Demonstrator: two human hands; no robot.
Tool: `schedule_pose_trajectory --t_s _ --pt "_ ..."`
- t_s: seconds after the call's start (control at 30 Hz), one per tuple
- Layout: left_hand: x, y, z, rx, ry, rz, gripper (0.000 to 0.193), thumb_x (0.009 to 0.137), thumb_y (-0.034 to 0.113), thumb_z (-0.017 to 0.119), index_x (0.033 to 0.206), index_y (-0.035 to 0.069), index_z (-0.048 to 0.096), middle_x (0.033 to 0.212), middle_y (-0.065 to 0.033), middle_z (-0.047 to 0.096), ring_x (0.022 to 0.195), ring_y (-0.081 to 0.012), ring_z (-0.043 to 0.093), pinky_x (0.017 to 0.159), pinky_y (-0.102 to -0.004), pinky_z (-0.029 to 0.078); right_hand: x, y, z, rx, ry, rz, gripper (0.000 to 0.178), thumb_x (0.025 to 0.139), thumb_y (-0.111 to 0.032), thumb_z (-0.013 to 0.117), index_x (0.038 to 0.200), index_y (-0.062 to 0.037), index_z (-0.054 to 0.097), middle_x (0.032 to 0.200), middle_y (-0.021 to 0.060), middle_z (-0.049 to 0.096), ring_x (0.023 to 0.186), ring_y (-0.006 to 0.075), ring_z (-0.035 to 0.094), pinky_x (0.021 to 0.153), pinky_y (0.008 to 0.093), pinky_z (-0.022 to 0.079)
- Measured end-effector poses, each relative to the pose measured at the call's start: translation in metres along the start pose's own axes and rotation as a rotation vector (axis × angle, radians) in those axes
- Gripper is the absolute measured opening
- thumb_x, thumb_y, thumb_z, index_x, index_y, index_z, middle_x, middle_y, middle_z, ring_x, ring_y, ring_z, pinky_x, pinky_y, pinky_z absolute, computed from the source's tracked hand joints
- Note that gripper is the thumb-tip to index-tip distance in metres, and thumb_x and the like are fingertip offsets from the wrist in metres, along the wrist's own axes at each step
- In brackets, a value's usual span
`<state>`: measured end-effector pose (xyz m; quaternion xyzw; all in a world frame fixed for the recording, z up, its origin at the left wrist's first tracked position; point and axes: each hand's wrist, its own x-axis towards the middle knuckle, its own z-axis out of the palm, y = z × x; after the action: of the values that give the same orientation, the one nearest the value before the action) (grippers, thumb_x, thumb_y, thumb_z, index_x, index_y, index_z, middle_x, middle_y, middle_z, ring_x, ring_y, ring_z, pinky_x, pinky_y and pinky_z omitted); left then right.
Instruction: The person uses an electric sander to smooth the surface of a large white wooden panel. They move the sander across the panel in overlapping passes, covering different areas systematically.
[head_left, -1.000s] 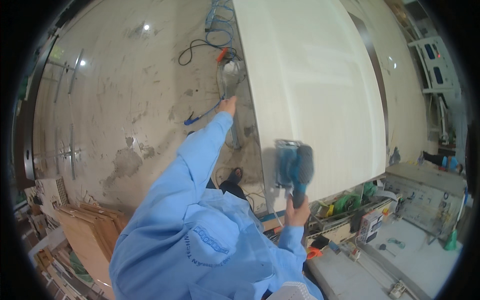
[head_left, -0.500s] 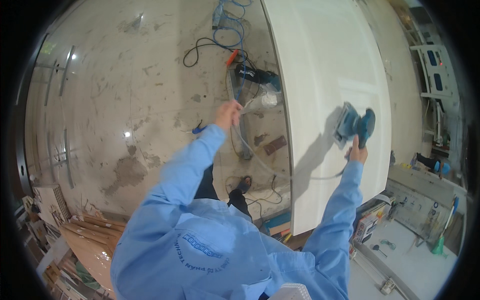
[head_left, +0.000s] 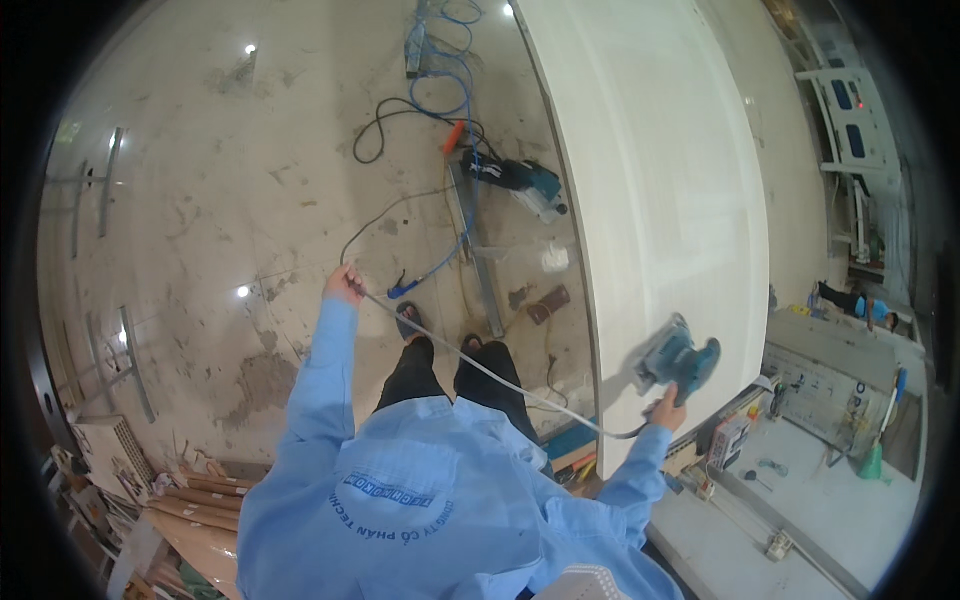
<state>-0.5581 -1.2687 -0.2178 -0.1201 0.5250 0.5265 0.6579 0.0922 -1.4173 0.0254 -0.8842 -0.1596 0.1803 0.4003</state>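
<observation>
My right hand (head_left: 668, 408) is wrapped round the handle of a teal electric sander (head_left: 698, 366). The sander is tilted at the near end of a long pale panel (head_left: 650, 170); whether its pad touches the surface I cannot tell. From behind that hand a grey power cord (head_left: 488, 376) runs over the panel's near left edge and across my front to my left hand (head_left: 345, 284). The fingers of my left hand are closed on the cord, out over the floor left of my feet. Beyond that hand a thin dark length of cord continues across the floor.
A second teal power tool (head_left: 540, 185) lies on the floor left of the panel, beside a metal bar (head_left: 474, 240). A blue air hose (head_left: 467, 215) ends in a blue nozzle (head_left: 402, 290) near my feet. Stacked brown cardboard (head_left: 195, 520) is behind me at left. Another person (head_left: 868, 310) is far right.
My left hand has swung left and toward me, drawing the cord straighter. My right hand and the sander have come nearer along the panel. The view has shifted slightly.
</observation>
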Motion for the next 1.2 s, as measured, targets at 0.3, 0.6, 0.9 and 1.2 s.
schedule_pose_trajectory --t_s 0.3,0.6,0.9,1.2 --pt "-0.004 0.101 0.062 0.031 -0.065 0.112 0.017 0.097 0.024 0.07 0.108 0.012 0.066 0.074 0.0029 0.052 0.07 -0.0155 0.054 0.069 -0.0332 0.043 0.228 -0.113 0.126 -0.149 0.016 -0.218 0.06 0.089 -0.049 0.076 0.072 0.0069 0.065 0.053 0.0136 0.06 0.041 0.0257 0.059 0.041 0.0429 0.046" --pt "0.018 0.222 0.259 0.376 -0.275 0.344 0.023 0.099 0.027 0.069 0.114 0.011 0.065 0.072 0.0031 0.049 0.069 -0.0141 0.053 0.067 -0.0324 0.043 0.251 -0.304 0.323 -0.368 -0.094 -0.358 0.066 0.085 -0.056 0.075 0.103 0.0066 0.075 0.094 0.0267 0.075 0.088 0.042 0.075 0.081 0.0495 0.059" --pt "0.047 0.276 0.46 0.568 -0.48 0.403 0.028 0.103 0.026 0.064 0.124 0.006 0.061 0.074 0.0028 0.049 0.071 -0.0126 0.052 0.069 -0.03 0.044 0.174 -0.44 0.462 -0.329 -0.256 -0.378 0.056 0.089 -0.048 0.072 0.113 0.0026 0.067 0.109 0.0278 0.072 0.106 0.0443 0.07 0.093 0.0501 0.055" --pt "0.133 0.296 0.453 0.54 -0.451 0.11 0.028 0.103 0.025 0.064 0.125 0.007 0.06 0.076 0.0026 0.05 0.074 -0.0132 0.053 0.071 -0.0307 0.043 0.072 -0.276 0.302 -0.313 -0.003 -0.285 0.05 0.09 -0.044 0.076 0.106 0.0019 0.066 0.081 0.0209 0.072 0.076 0.0359 0.073 0.07 0.0458 0.056"
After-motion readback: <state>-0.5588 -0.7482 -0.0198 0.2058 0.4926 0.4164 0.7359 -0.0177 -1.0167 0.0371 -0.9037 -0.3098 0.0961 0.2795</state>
